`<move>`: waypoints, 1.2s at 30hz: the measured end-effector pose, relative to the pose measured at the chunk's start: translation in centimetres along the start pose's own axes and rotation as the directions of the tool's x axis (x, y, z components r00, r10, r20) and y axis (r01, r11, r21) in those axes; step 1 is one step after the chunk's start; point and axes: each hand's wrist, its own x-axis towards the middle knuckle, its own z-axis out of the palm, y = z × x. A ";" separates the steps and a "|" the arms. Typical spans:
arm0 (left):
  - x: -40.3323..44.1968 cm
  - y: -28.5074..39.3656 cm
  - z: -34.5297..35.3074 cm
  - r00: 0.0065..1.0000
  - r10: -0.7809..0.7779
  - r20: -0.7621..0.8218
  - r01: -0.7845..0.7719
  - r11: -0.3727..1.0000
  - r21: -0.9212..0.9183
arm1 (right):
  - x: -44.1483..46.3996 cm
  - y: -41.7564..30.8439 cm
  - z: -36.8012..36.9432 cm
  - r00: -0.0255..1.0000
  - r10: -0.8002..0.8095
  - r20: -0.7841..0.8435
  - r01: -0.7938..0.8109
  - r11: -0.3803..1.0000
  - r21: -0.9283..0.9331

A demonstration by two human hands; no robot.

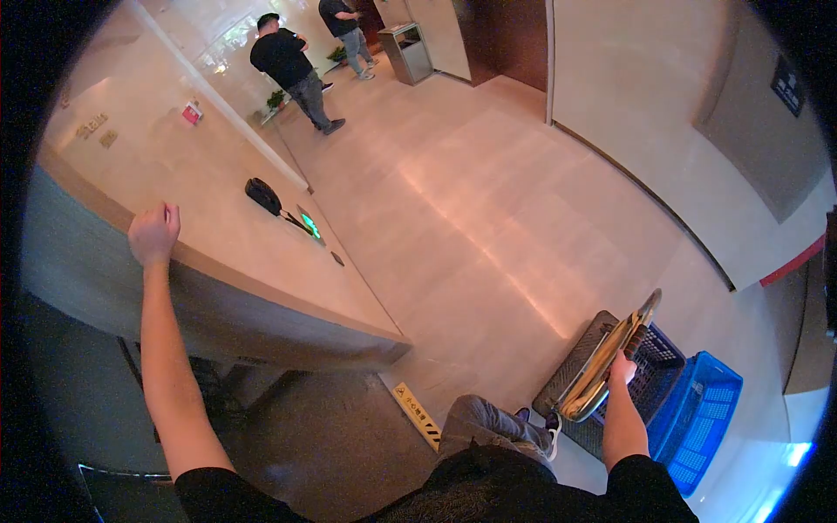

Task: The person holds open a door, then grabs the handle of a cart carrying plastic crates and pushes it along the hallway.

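Fingers of your right hand (622, 368) curled on a long, flat, tan-and-brown object with a pale rounded rim (597, 376)

You have this object just left of your right fingers, which look closed around a dark brown grip at its side. Its long axis runs past them: one end points forward and slightly right, the other comes back left, near your dark-and-white shoe (554, 433). Your right hand is clearly the nearer one. Your left hand (155, 234) is well apart, raised beside the grey curved partition (261, 318), its fingers folded; you cannot tell whether they touch it.

Below the object sits a grey-brown mesh basket (571, 359). Right of your right fingers are a dark blue plastic basket (667, 357) and, farther, a bright blue plastic basket (715, 410). These baskets crowd the right side. Far ahead, two people (292, 74) stand.
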 end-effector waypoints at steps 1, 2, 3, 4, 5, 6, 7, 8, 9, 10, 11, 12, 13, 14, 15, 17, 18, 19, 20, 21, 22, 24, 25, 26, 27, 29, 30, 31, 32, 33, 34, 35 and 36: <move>0.1 0.3 -0.5 1.000 -0.002 -0.001 0.002 1.000 0.009 | 0.0 0.0 0.0 1.000 0.004 0.001 -0.004 1.000 0.007; 0.1 0.4 -0.8 1.000 -0.003 -0.003 0.003 1.000 0.017 | 0.0 0.0 0.0 1.000 0.004 0.012 -0.004 1.000 0.022; 0.0 0.4 -0.7 1.000 -0.001 -0.004 0.002 1.000 0.018 | -0.1 -0.1 -0.1 1.000 0.004 0.022 -0.005 0.999 0.037; 0.0 0.3 -0.5 1.000 0.000 -0.004 0.000 1.000 0.019 | -0.2 -0.2 -0.2 0.999 0.004 0.032 -0.006 0.999 0.051; -0.1 0.2 -0.3 1.000 0.003 -0.005 -0.003 1.000 0.020 | -0.2 -0.4 -0.3 1.000 -0.002 0.025 0.001 0.999 0.039; -0.2 0.2 -0.2 1.000 -0.001 0.002 0.001 1.000 0.020 | -0.3 -0.6 -0.4 1.000 -0.008 0.018 0.007 1.000 0.025; -0.2 0.1 -0.3 1.000 -0.005 0.010 0.005 1.000 0.021 | -0.3 -0.7 -0.4 1.000 -0.014 0.012 0.014 1.000 0.012; -0.3 0.1 -0.3 1.000 -0.009 0.017 0.009 1.000 0.022 | -0.3 -0.7 -0.3 1.000 -0.016 0.005 0.016 1.000 0.018; -0.3 0.1 -0.3 1.000 -0.009 0.016 0.009 1.000 0.024 | -0.3 -0.7 -0.2 1.000 -0.017 -0.003 0.018 1.000 0.023; -0.3 0.1 -0.4 1.000 -0.009 0.015 0.009 1.000 0.026 | -0.5 -0.9 -0.3 1.000 -0.018 -0.011 0.019 0.999 0.029; -0.4 0.1 -0.4 1.000 -0.009 0.015 0.008 1.000 0.027 | -0.7 -1.0 -0.5 1.000 -0.026 -0.002 0.027 0.999 0.038; -0.4 0.1 -0.4 1.000 -0.008 0.015 0.007 1.000 0.025 | -1.0 -1.1 -0.7 0.999 -0.035 0.007 0.034 0.998 0.047; -0.4 0.1 -0.4 1.000 -0.008 0.015 0.007 1.000 0.024 | -1.4 -1.5 -1.1 0.999 -0.044 0.017 0.043 0.997 0.057; -0.4 0.0 -0.4 1.000 -0.008 0.014 0.008 1.000 0.023 | -1.3 -1.4 -1.0 1.000 -0.025 0.019 0.024 0.998 0.060; -0.4 -0.1 -0.2 1.000 -0.009 0.022 0.009 1.000 0.023 | -1.2 -1.5 -0.9 1.000 -0.006 0.022 0.005 0.998 0.062; -0.5 -0.2 -0.2 0.999 -0.012 0.038 0.012 1.000 0.023 | -1.1 -1.5 -0.8 0.999 0.016 0.037 -0.018 0.998 0.061; -0.5 -0.2 -0.2 0.999 -0.015 0.038 0.015 1.000 0.023 | -1.0 -1.4 -0.8 0.999 0.020 0.048 -0.022 0.998 0.056; -0.4 0.0 -0.4 0.999 -0.018 0.038 0.017 1.000 0.022 | -0.7 -1.1 -0.6 0.998 0.025 0.059 -0.028 0.998 0.052; -0.4 0.1 -0.6 0.999 -0.021 0.038 0.020 1.000 0.022 | -0.4 -0.8 -0.4 1.000 0.000 0.029 -0.001 0.999 0.052; -0.5 0.1 -0.4 0.999 -0.027 0.042 0.026 0.999 0.035 | -0.3 -0.4 -0.1 1.000 -0.026 0.000 0.026 0.998 0.050; -0.6 0.0 -0.3 0.998 -0.033 0.047 0.031 0.998 0.048 | 0.0 -0.2 0.1 0.998 -0.051 -0.029 0.053 0.998 0.046; -0.7 -0.1 -0.1 0.999 -0.029 0.042 0.027 0.998 0.053 | 0.7 0.2 0.3 0.999 -0.033 0.012 0.033 0.998 0.056; -0.7 -0.1 -0.1 0.999 -0.019 0.034 0.017 0.999 0.043 | 0.9 0.4 0.4 0.999 -0.024 0.032 0.022 0.998 0.060; -0.6 0.0 -0.1 1.000 -0.009 0.025 0.008 0.999 0.033 | 1.2 0.6 0.6 0.999 -0.023 0.031 0.021 0.998 0.058; -0.5 0.0 -0.2 1.000 -0.011 0.026 0.011 0.999 0.032 | 1.4 0.8 0.8 0.999 -0.022 0.030 0.021 0.998 0.056; -0.5 0.2 -0.6 0.999 -0.016 0.028 0.016 0.999 0.030 | 2.0 1.3 1.2 0.999 -0.019 0.027 0.017 0.998 0.057; -0.6 0.3 -0.6 1.000 -0.014 0.022 0.014 0.999 0.036 | 2.3 1.5 1.5 1.000 -0.016 0.024 0.014 0.998 0.059; -0.7 0.3 -0.6 1.000 -0.013 0.015 0.012 0.999 0.042 | 2.1 1.3 1.4 1.000 -0.013 0.022 0.012 0.998 0.061; -0.6 0.2 -0.5 1.000 -0.011 0.007 0.010 0.999 0.049 | 2.0 1.2 1.4 1.000 -0.006 0.012 0.005 0.999 0.049; -0.5 0.1 -0.4 1.000 -0.013 0.016 0.013 0.999 0.049 | 1.8 1.0 1.2 1.000 0.001 0.002 -0.001 0.999 0.034; -0.6 0.1 -0.4 1.000 -0.016 0.025 0.015 0.999 0.049 | 1.7 0.9 1.1 1.000 0.007 -0.009 -0.007 1.000 0.018; -0.6 0.0 -0.3 0.999 -0.019 0.035 0.018 0.999 0.048 | 1.5 0.8 1.0 1.000 0.005 0.002 -0.005 1.000 0.029; -0.6 0.0 -0.2 0.999 -0.016 0.031 0.015 0.999 0.040 | 1.4 0.6 0.9 1.000 0.003 0.012 -0.003 0.999 0.039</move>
